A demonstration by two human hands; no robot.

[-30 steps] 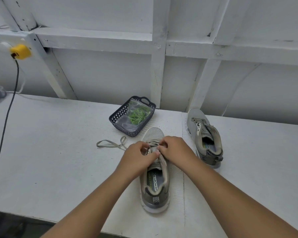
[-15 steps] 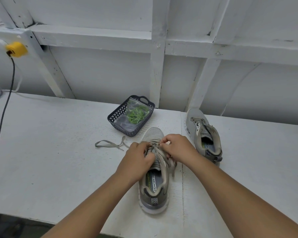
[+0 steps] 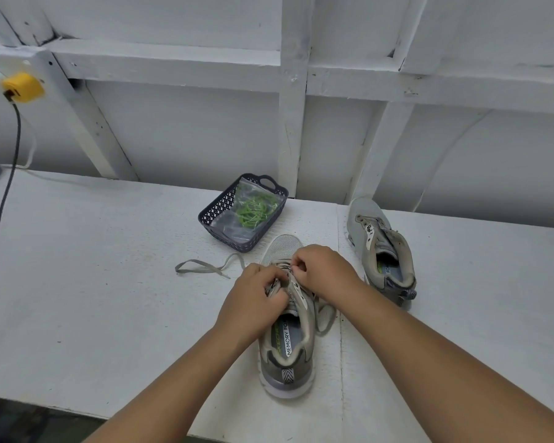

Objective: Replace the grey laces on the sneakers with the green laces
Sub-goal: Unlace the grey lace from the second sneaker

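Head view: near sneaker (image 3: 285,353) sits toe-away on the white tabletop (image 3: 93,282), heel toward the person, so the eyelet rows face up and both hands can work from above. Left hand (image 3: 253,298) has its fingers curled on the left side of the upper and tongue, looks like it's pinning the shoe so it won't slide while the lace is pulled. Right hand (image 3: 323,270) is closed in a pinch at the upper eyelets, thumb and fingertips on the grey lace (image 3: 325,318); exact strand in the pinch too small to confirm. A loose loop of that lace hangs off the right side of the shoe onto the tabletop, so it reads as partly unthreaded, with crossings remaining near the toe. Second sneaker (image 3: 381,251) is parked far right, well apart, eyelets bare, no lace visible; judged already stripped. One removed grey lace (image 3: 205,266) lies flat to the left of the near shoe, just near the basket, out of the work zone. Green laces (image 3: 253,211) are in a clear zip bag (image 3: 234,225) inside the dark mesh basket (image 3: 218,212), just beyond the near shoe's toe, within reach for the relacing step. Bag looks unopened, so no green threaded yet. Yellow plug (image 3: 23,87) with dark cable (image 3: 4,203) far left, unrelated.
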